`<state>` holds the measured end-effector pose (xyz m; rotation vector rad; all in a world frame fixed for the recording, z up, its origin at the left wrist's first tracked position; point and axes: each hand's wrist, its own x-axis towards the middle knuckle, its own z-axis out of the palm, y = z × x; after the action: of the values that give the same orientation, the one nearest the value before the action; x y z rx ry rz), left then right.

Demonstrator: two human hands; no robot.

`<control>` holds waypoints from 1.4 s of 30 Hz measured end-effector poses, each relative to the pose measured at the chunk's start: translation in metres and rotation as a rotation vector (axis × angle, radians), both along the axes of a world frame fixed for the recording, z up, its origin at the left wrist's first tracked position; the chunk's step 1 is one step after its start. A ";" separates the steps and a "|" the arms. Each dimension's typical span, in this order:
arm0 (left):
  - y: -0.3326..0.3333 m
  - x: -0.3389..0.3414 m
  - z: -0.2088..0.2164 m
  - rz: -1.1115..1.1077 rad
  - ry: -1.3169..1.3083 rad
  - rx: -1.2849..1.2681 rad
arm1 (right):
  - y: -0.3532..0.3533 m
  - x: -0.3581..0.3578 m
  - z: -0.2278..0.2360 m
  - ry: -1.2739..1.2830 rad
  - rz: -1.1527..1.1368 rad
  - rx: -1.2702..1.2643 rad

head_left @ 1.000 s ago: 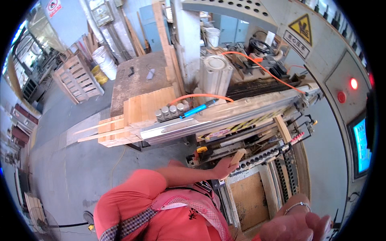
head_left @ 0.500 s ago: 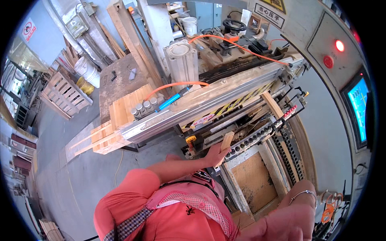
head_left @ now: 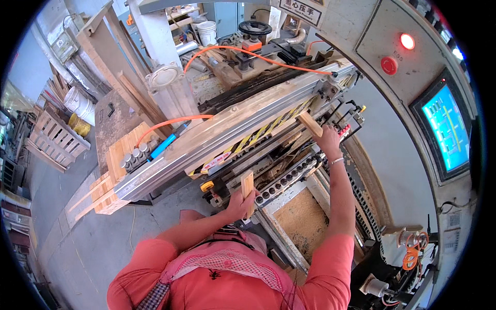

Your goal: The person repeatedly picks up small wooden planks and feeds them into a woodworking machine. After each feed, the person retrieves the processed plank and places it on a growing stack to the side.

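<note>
Left hand (head_left: 241, 204) is closed round a short wooden block (head_left: 247, 182), which stands up out of the fist just left of the row of black rollers (head_left: 283, 183). Right hand (head_left: 328, 139) is on the near end of a second wood strip (head_left: 309, 124), beside the far end of that row; can't tell from here how tightly its fingers close. Striped clamp beam (head_left: 253, 133) runs behind both pieces. Red lamp (head_left: 407, 41) on the panel is lit.
</note>
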<state>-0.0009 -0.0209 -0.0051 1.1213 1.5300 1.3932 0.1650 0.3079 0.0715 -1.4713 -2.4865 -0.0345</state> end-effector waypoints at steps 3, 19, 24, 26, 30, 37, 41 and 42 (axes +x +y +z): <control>-0.005 0.000 0.009 0.029 0.150 0.025 | 0.030 -0.013 -0.019 -0.104 -0.033 -0.136; -0.007 0.006 0.002 0.112 -0.283 0.056 | 0.033 -0.028 -0.023 -0.192 -0.068 -0.045; 0.000 0.005 0.018 0.043 -0.303 0.073 | -0.022 -0.002 0.014 -0.172 0.047 -0.104; 0.004 0.010 0.025 0.017 -0.361 0.056 | -0.088 0.003 0.037 -0.003 0.207 -0.318; 0.008 0.023 0.034 -0.063 -0.558 -0.004 | -0.202 0.001 0.019 0.396 0.117 -0.859; 0.000 0.046 0.013 -0.252 -0.817 -0.064 | -0.294 0.004 0.002 0.432 -0.117 -0.748; -0.007 0.042 0.007 -0.466 -0.962 -0.217 | -0.318 0.016 -0.006 0.481 -0.164 -0.683; -0.011 0.048 0.012 -0.485 -0.924 -0.215 | -0.325 0.021 -0.003 0.462 -0.194 -0.674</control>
<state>0.0466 -0.0322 0.0067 0.5164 0.6562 1.1171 0.1857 -0.0172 0.0685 -1.6920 -2.0444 1.0688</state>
